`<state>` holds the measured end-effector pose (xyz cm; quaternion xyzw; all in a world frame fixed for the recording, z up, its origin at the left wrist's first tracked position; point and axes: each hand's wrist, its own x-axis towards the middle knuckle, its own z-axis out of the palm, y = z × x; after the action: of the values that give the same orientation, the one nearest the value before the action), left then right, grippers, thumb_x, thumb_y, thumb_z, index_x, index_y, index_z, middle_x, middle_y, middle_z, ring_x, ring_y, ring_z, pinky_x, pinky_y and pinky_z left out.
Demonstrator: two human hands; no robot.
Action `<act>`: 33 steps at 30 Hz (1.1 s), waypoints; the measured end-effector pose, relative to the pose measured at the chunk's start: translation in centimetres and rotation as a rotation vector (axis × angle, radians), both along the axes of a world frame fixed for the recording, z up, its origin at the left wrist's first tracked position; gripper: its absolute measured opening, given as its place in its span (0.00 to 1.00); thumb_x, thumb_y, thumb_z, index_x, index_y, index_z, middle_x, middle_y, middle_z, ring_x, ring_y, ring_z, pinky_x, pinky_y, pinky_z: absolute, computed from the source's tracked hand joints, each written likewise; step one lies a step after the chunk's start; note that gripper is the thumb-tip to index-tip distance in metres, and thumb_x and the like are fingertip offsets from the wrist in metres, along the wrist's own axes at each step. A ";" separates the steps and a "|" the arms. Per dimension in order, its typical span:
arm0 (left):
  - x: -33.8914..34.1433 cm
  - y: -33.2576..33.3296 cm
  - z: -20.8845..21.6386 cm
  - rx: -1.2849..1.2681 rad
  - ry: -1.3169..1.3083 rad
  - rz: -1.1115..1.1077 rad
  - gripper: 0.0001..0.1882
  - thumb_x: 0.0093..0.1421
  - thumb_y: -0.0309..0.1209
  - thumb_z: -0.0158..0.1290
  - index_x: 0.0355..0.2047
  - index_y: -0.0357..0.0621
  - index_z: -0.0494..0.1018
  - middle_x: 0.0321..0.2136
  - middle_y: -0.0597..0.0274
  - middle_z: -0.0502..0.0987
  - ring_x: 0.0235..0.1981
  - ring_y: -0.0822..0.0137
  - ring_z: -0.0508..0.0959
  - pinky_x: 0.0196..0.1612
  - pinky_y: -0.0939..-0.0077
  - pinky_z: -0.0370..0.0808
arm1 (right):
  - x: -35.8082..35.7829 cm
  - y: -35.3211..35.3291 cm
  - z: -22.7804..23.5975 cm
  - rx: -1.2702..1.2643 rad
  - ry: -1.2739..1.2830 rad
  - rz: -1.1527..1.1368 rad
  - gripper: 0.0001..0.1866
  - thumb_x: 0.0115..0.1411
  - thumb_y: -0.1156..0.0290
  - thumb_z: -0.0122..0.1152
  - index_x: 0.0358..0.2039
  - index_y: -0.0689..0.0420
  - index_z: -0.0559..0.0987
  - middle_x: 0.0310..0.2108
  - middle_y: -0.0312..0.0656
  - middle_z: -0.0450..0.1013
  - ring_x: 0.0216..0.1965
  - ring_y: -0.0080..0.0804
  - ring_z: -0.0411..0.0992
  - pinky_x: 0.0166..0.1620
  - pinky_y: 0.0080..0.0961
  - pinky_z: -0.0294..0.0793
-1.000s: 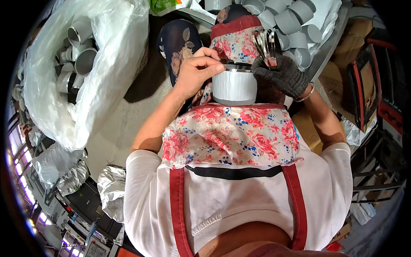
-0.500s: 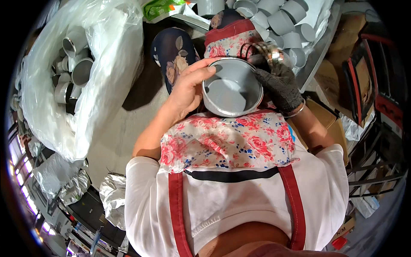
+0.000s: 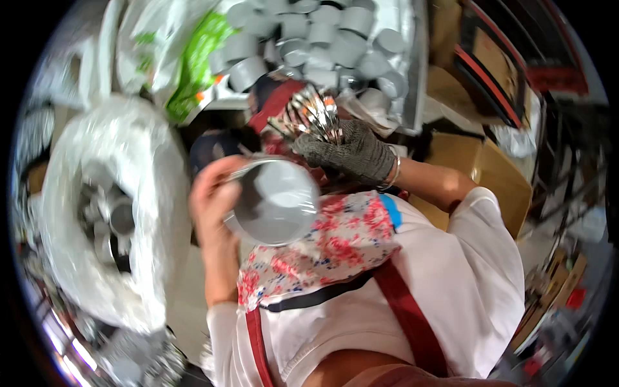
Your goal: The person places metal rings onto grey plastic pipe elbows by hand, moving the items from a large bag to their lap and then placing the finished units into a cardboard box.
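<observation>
My bare left hand (image 3: pixel 216 197), smeared by motion, grips the left rim of a round grey pan (image 3: pixel 274 203). The pan is tilted so that its hollow inside shows, over the lap of my floral apron (image 3: pixel 309 258). To the right and farther forward, my right hand (image 3: pixel 354 151) wears a dark grey knitted glove. Its fingers are closed on a bunch of shiny silvery strips (image 3: pixel 316 116) that fan out above it. The pan and the gloved hand are apart. Whether the glove also holds a tool is hidden.
Ahead, a pale tray (image 3: pixel 418 77) carries many grey pans (image 3: pixel 322 35). At left stands a clear plastic bag (image 3: pixel 71 213) with more pans inside. A green packet (image 3: pixel 196 64) lies between them. An open cardboard box (image 3: pixel 500 180) is at right.
The pan has moved left and nearer to me with my left hand. My right hand has left its rim and moved away with the strips. My view has turned to the right.
</observation>
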<state>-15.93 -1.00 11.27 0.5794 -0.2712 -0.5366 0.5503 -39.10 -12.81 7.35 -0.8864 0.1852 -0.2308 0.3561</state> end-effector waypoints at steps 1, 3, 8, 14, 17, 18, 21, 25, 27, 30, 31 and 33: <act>0.8 1.3 0.7 -0.093 -0.058 0.209 0.20 0.49 0.37 0.49 0.38 0.33 0.68 0.37 0.52 0.71 0.36 0.63 0.73 0.40 0.73 0.70 | -1.7 -0.2 0.4 -0.044 0.016 -0.075 0.19 0.52 0.68 0.51 0.47 0.50 0.69 0.37 0.39 0.71 0.34 0.32 0.70 0.34 0.26 0.71; 6.4 1.7 3.1 -0.327 -0.552 0.621 0.21 0.47 0.34 0.47 0.40 0.33 0.69 0.38 0.53 0.71 0.39 0.61 0.71 0.42 0.68 0.71 | -6.2 -0.3 1.0 -0.866 0.245 -0.520 0.19 0.54 0.66 0.50 0.48 0.49 0.69 0.31 0.38 0.72 0.29 0.28 0.70 0.28 0.26 0.72; 17.5 4.9 6.1 -0.470 -1.061 1.014 0.13 0.53 0.30 0.49 0.37 0.37 0.72 0.35 0.54 0.74 0.35 0.64 0.74 0.35 0.74 0.72 | -26.7 1.0 2.3 -0.869 0.880 -1.155 0.29 0.45 0.77 0.50 0.52 0.46 0.66 0.25 0.40 0.70 0.22 0.35 0.66 0.24 0.30 0.68; 13.3 -1.9 1.0 -0.285 -0.996 0.709 0.15 0.57 0.32 0.44 0.31 0.29 0.72 0.33 0.51 0.74 0.35 0.64 0.74 0.37 0.74 0.73 | -44.7 9.7 -3.1 -0.667 1.040 -1.557 0.21 0.51 0.66 0.51 0.48 0.41 0.68 0.30 0.46 0.71 0.27 0.43 0.70 0.27 0.37 0.68; 8.7 -7.0 -1.3 -0.380 -0.518 0.562 0.22 0.59 0.34 0.43 0.35 0.16 0.63 0.35 0.39 0.71 0.39 0.51 0.72 0.44 0.65 0.70 | -46.7 13.5 -8.3 -0.196 1.126 -1.697 0.18 0.55 0.57 0.46 0.45 0.47 0.70 0.32 0.52 0.70 0.31 0.48 0.69 0.33 0.39 0.68; 7.5 -8.1 -2.0 -0.310 -0.527 0.525 0.21 0.59 0.34 0.44 0.35 0.18 0.64 0.36 0.40 0.72 0.40 0.52 0.72 0.45 0.65 0.70 | -46.8 14.7 -9.7 0.026 1.137 -1.712 0.21 0.55 0.52 0.45 0.42 0.51 0.71 0.33 0.54 0.70 0.35 0.51 0.69 0.37 0.40 0.68; 5.3 -9.5 -3.2 -0.200 -0.649 0.328 0.20 0.57 0.34 0.47 0.36 0.22 0.66 0.36 0.44 0.73 0.41 0.58 0.72 0.44 0.68 0.70 | -46.3 16.8 -13.9 0.443 1.074 -1.824 0.22 0.55 0.52 0.43 0.39 0.57 0.73 0.37 0.57 0.69 0.41 0.52 0.67 0.42 0.39 0.67; 4.8 -9.9 -4.9 -0.170 -0.702 0.255 0.18 0.56 0.34 0.48 0.36 0.26 0.67 0.36 0.46 0.73 0.39 0.58 0.73 0.44 0.69 0.70 | -46.5 20.3 -19.2 0.492 1.004 -1.714 0.18 0.55 0.61 0.42 0.39 0.59 0.73 0.41 0.56 0.68 0.44 0.52 0.66 0.45 0.38 0.66; 5.0 -10.2 -6.1 -0.092 -0.721 0.245 0.18 0.56 0.34 0.48 0.38 0.28 0.67 0.36 0.48 0.73 0.39 0.59 0.73 0.43 0.70 0.70 | -47.6 20.9 -22.7 0.715 1.057 -1.656 0.18 0.54 0.62 0.43 0.40 0.58 0.74 0.44 0.53 0.67 0.46 0.49 0.65 0.47 0.37 0.65; 5.6 -10.3 -7.6 0.048 -0.752 0.240 0.19 0.56 0.35 0.49 0.40 0.29 0.67 0.36 0.50 0.73 0.41 0.59 0.73 0.44 0.70 0.69 | -48.7 21.6 -28.1 0.868 1.105 -1.686 0.20 0.54 0.58 0.45 0.41 0.57 0.74 0.46 0.52 0.66 0.48 0.47 0.64 0.49 0.36 0.64; 5.9 -10.3 -7.8 0.020 -0.756 0.213 0.19 0.56 0.35 0.49 0.40 0.29 0.67 0.36 0.50 0.73 0.41 0.59 0.73 0.44 0.70 0.68 | -49.2 21.7 -29.7 0.887 1.078 -1.729 0.21 0.54 0.56 0.45 0.42 0.56 0.74 0.46 0.52 0.66 0.48 0.47 0.64 0.49 0.36 0.64; 6.7 -10.0 -7.8 0.092 -0.742 0.242 0.20 0.55 0.36 0.49 0.40 0.29 0.67 0.37 0.49 0.73 0.41 0.59 0.72 0.45 0.69 0.67 | -49.3 22.1 -32.8 0.959 1.053 -1.830 0.22 0.53 0.54 0.45 0.42 0.56 0.74 0.46 0.52 0.66 0.49 0.47 0.64 0.49 0.36 0.64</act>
<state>-9.22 -11.02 3.42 0.7860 -0.3571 -0.2336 0.4474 -88.37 9.26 -25.47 -0.1816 0.9509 0.0892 0.2343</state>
